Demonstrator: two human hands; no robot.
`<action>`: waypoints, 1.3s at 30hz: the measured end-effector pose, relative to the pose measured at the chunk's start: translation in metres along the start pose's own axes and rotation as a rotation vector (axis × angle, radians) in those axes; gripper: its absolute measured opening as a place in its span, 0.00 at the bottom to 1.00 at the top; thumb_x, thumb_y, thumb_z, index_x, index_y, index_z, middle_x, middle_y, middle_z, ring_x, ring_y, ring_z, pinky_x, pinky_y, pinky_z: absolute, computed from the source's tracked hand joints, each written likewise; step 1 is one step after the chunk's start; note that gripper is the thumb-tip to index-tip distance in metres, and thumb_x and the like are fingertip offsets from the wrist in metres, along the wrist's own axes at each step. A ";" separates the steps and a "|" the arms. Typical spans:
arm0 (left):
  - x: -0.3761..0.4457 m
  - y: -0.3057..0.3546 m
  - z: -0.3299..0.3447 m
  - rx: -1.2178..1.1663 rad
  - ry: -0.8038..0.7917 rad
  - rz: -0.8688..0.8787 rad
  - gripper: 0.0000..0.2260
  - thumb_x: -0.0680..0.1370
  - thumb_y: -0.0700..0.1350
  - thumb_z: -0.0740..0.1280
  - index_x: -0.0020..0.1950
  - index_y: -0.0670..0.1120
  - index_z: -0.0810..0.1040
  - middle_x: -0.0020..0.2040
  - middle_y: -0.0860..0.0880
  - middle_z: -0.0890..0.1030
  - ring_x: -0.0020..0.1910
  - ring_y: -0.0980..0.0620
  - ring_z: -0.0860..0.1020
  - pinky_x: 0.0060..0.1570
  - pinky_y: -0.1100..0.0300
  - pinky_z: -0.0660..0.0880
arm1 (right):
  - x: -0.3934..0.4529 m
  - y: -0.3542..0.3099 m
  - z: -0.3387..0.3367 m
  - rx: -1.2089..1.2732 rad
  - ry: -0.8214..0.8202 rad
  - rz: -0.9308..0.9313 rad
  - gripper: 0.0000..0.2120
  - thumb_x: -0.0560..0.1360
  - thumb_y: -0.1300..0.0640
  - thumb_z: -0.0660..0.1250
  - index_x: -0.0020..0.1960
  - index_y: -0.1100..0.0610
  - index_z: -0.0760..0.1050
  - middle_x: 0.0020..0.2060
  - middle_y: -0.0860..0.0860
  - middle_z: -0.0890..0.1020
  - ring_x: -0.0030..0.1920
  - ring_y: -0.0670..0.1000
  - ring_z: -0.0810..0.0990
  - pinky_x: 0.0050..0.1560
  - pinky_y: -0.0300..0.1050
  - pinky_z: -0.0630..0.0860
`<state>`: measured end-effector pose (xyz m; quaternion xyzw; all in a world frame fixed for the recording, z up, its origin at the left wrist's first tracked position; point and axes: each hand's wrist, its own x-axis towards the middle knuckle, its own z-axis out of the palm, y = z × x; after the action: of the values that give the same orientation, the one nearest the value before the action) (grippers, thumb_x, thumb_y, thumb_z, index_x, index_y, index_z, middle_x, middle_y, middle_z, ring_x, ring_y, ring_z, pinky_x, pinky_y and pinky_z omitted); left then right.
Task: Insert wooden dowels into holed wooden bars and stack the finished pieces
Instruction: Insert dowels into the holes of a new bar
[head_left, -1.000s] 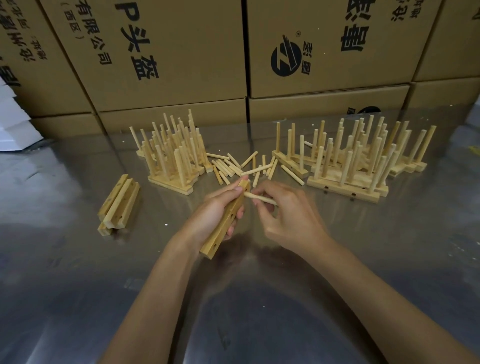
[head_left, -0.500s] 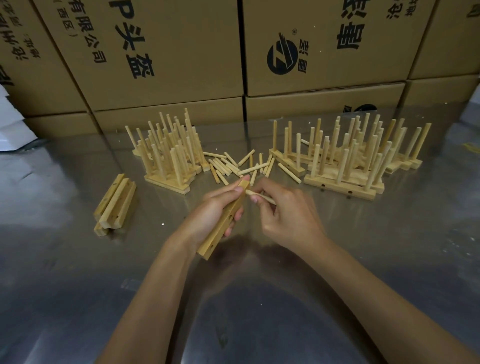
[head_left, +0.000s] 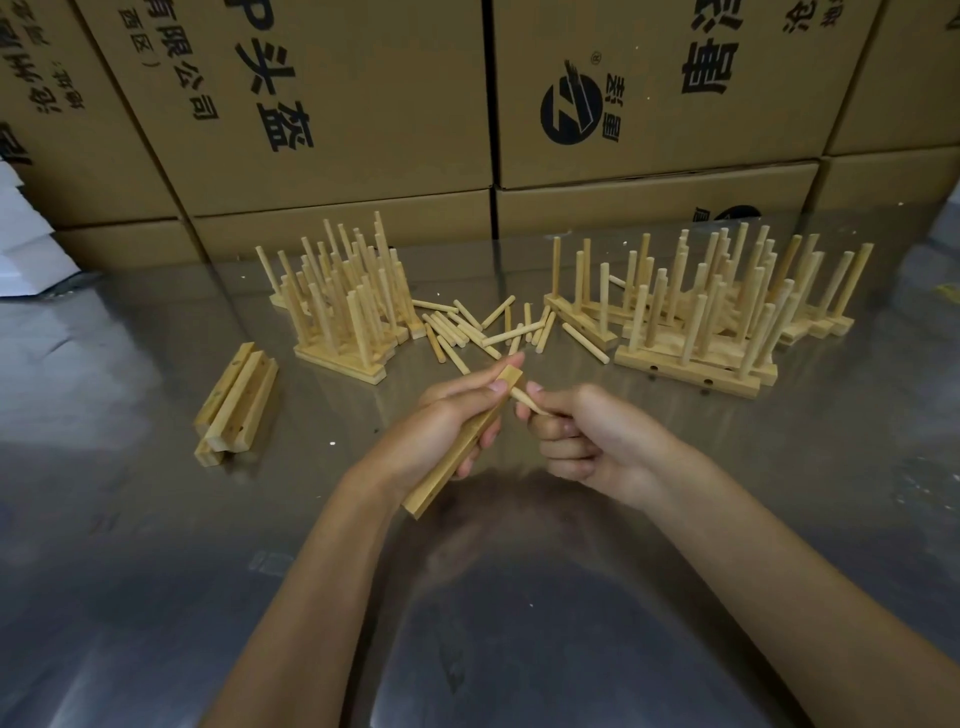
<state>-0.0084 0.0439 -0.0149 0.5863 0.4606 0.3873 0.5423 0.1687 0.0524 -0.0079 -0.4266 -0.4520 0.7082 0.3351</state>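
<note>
My left hand (head_left: 444, 423) grips a holed wooden bar (head_left: 451, 466) held slantwise above the table, its far end near my thumb. My right hand (head_left: 582, 436) has its fingers curled round a dowel (head_left: 525, 401) whose tip meets the bar's far end. Loose dowels (head_left: 467, 327) lie scattered just beyond my hands. A stack of finished pieces (head_left: 343, 306) with upright dowels stands at the left, and a larger group of finished pieces (head_left: 717, 312) stands at the right. Bare holed bars (head_left: 236, 405) lie in a small pile at the far left.
The work surface is a shiny metal table (head_left: 519, 623). Cardboard boxes (head_left: 363, 104) with printed lettering form a wall along its far edge. Something white (head_left: 26, 244) sits at the far left edge.
My right hand has closed tighter round the dowel and drawn nearer the bar's far end. The left hand keeps its hold on the bar.
</note>
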 end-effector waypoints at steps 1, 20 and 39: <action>0.000 0.001 -0.001 0.000 0.002 -0.007 0.15 0.84 0.49 0.61 0.68 0.63 0.77 0.33 0.49 0.73 0.26 0.54 0.69 0.25 0.61 0.66 | 0.001 0.001 0.002 -0.121 0.046 -0.058 0.16 0.85 0.52 0.55 0.44 0.57 0.73 0.23 0.45 0.62 0.21 0.44 0.56 0.21 0.36 0.54; 0.001 -0.001 -0.008 -0.076 0.111 -0.089 0.15 0.85 0.47 0.58 0.70 0.57 0.75 0.31 0.48 0.74 0.23 0.51 0.69 0.24 0.63 0.66 | -0.005 0.008 0.007 -1.534 0.408 -0.808 0.02 0.82 0.55 0.60 0.51 0.53 0.70 0.37 0.46 0.69 0.29 0.52 0.66 0.27 0.44 0.53; 0.004 -0.006 0.000 0.064 0.090 -0.061 0.16 0.85 0.49 0.59 0.72 0.60 0.74 0.34 0.48 0.73 0.26 0.57 0.71 0.26 0.62 0.68 | 0.012 0.014 0.002 -0.765 0.308 -0.335 0.18 0.82 0.53 0.60 0.33 0.55 0.70 0.26 0.46 0.67 0.30 0.48 0.66 0.34 0.45 0.60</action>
<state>-0.0082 0.0475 -0.0213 0.5709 0.5143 0.3816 0.5138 0.1612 0.0566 -0.0240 -0.5412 -0.6892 0.3541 0.3266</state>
